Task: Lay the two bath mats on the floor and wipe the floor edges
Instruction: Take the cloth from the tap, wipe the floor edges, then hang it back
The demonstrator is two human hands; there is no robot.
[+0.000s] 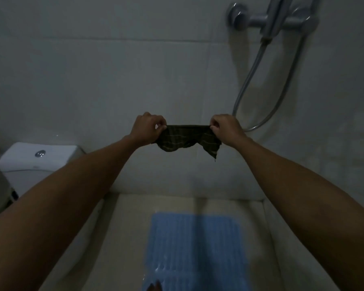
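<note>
Both arms out: left hand [148, 128] and right hand [227, 129] grip pinched on dark checked cloth [187, 138], stretched taut. Blue bath mat [195, 248] on floor [126, 238], 6 o'clock.

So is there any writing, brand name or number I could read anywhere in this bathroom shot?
None can be read.
Toilet tank: plain, only a flush button.
Shower mixer: bare metal, blurred.
Dark cloth and blue mat: patterns only, no letters.
</note>
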